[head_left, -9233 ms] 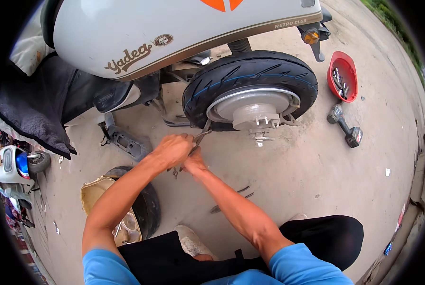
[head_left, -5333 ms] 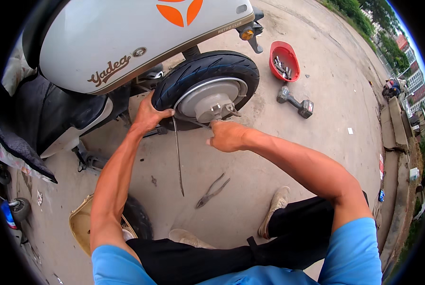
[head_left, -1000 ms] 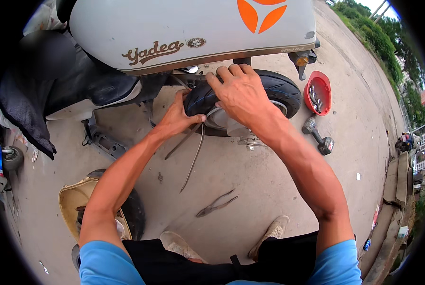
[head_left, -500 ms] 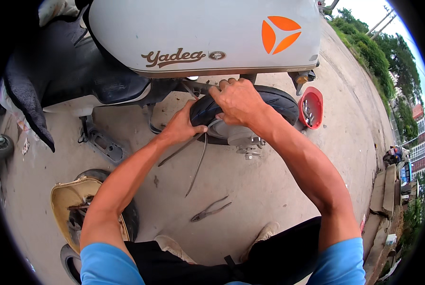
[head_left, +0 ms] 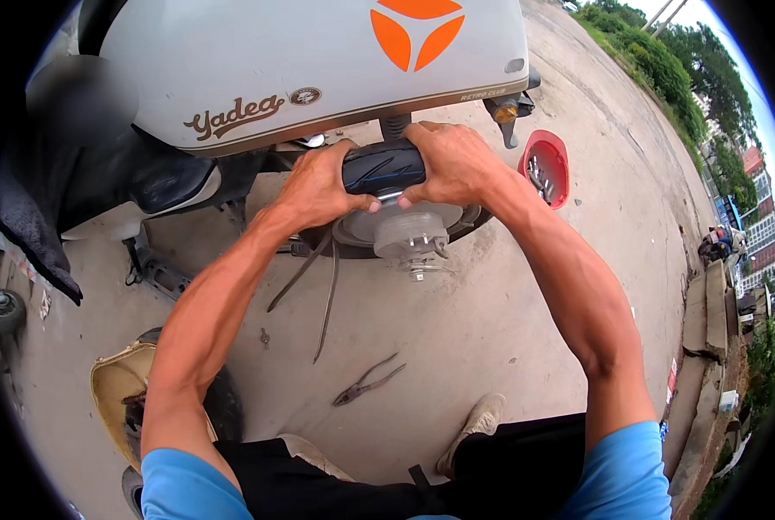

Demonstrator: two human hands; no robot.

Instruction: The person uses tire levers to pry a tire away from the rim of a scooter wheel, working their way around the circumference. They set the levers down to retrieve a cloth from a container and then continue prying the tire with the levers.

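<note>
Both my hands grip the black scooter tyre (head_left: 383,169) on its rear wheel, one on each side of the top. My left hand (head_left: 322,184) is wrapped round the tyre, thumb against the rim edge. My right hand (head_left: 452,165) holds it the same way, fingers over the far side and thumb on the near sidewall. Below them shows the grey wheel hub (head_left: 411,234) with an axle bolt (head_left: 418,269) sticking out. Two thin metal tyre levers (head_left: 327,303) slant down from the wheel's left side, held by neither hand.
Above the wheel hangs the scooter's white body (head_left: 309,52). Pliers (head_left: 367,381) lie on the concrete between the wheel and my shoes. A red bowl-like container (head_left: 547,169) with metal parts stands to the right. At lower left sits a cream-coloured bin (head_left: 114,381) beside another tyre (head_left: 227,403).
My left hand has moved up from the tyre's left side to its top, and both thumbs now press near the rim. The whole view has shifted, so the scooter appears further left.
</note>
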